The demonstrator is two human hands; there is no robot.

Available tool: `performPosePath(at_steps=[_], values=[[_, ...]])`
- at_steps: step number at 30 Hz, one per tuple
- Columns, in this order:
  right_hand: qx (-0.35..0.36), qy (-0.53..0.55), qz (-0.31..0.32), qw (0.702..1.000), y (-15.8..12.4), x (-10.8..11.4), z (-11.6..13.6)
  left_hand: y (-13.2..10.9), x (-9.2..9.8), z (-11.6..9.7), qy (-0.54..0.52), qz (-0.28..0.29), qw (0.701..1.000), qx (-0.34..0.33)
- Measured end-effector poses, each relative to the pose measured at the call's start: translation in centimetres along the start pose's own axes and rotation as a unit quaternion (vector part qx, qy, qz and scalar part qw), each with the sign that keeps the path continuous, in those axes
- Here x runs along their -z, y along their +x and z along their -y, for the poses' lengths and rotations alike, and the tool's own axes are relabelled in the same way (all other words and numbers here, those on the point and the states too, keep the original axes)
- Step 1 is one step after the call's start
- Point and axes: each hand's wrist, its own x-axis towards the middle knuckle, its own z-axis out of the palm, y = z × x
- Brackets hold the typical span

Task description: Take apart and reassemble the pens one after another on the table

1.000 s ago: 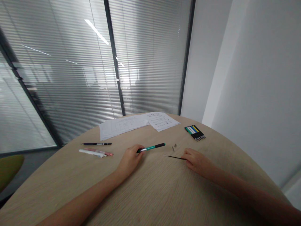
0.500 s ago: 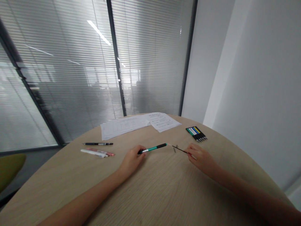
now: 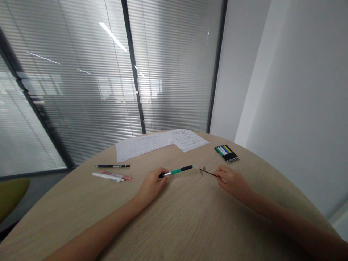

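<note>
Slatted blinds [image 3: 89, 90] behind glass fill the twelve o'clock side, and a pale wall [image 3: 299, 79] stands at two. Below is a round wooden table [image 3: 174, 224]; take its top as the dial, twelve at the far edge. Printed papers [image 3: 146, 143] lie between eleven and twelve. A green chair [image 3: 13, 197] sits off the edge at nine.

The left hand [image 3: 152, 185], left of centre, has its fingers closed around the rear of a green pen [image 3: 176, 171], whose black front points towards three. The right hand [image 3: 230, 181], across from it, pinches a thin black stick [image 3: 208, 172] pointing towards ten, its pale tip by the pen's front; whether they touch is too small to tell.

A row of pens [image 3: 227, 154] lies at one; a black pen [image 3: 112, 166], a white pen [image 3: 106, 176] and a pink pen [image 3: 126, 178] at ten. Small grey pieces [image 3: 201, 173] lie beside the stick.
</note>
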Motion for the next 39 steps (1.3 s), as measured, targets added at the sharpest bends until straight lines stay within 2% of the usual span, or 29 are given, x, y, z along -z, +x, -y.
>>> performPosePath(at_steps=[7, 14, 20, 25, 28, 33, 36, 39], values=[[0.013, -0.048, 0.002, 0.999, 0.0, 0.4, 0.2, -0.1, -0.2, 0.2, 0.051, 0.008, 0.997, -0.053], [0.044, -0.079, -0.048, 0.995, 0.1, 1.0, 0.6, -0.7, -0.4, -0.6, 0.156, 0.021, 0.967, -0.200], [0.132, -0.012, -0.103, 0.986, -0.2, 0.1, 1.4, -0.9, -0.7, -0.6, 0.163, -0.008, 0.949, -0.270], [0.149, 0.056, -0.128, 0.979, -0.5, -0.3, 2.5, -1.1, -0.7, -0.6, 0.143, -0.008, 0.939, -0.313], [0.116, 0.098, -0.139, 0.979, -0.5, -0.3, 2.8, -1.1, -0.7, -0.5, 0.133, -0.007, 0.942, -0.309], [-0.002, 0.164, -0.152, 0.975, -0.4, -0.3, 2.1, -1.0, -0.5, -0.3, 0.108, -0.025, 0.959, -0.260], [-0.035, 0.163, -0.110, 0.980, -0.2, -0.8, 1.5, -1.0, -0.4, -0.4, 0.093, -0.017, 0.972, -0.215], [-0.016, 0.142, -0.053, 0.988, 0.0, -1.5, 0.9, -1.1, -0.3, -0.7, 0.084, 0.005, 0.980, -0.180]])
